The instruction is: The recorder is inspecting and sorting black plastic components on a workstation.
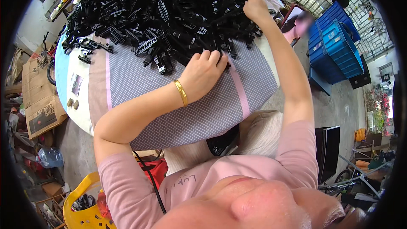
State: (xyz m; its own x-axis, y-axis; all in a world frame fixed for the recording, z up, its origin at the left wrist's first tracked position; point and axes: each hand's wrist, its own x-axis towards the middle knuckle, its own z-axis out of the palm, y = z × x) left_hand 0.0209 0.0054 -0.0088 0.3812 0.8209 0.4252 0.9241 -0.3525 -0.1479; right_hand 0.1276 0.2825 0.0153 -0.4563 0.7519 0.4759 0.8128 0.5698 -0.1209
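Observation:
A big heap of small black plastic parts [140,12] covers the far side of a round table; several look like little ladders. At the heap's near edge is my left hand [201,75], a gold bracelet [181,93] on its wrist. Its fingers are curled, and what they hold is mostly hidden, though a bit of black shows beside them. My right hand [257,9] reaches to the heap's far right end. Those fingers are closed at the black parts, and whatever is between them cannot be made out.
A dotted grey tablecloth [178,123] with pink stripes covers the table. Blue crates [335,44] stand at the right, near another person [299,24]. Cardboard [40,95] leans at the left, above a yellow plastic chair [78,212]. A small picture card [77,85] lies on the cloth.

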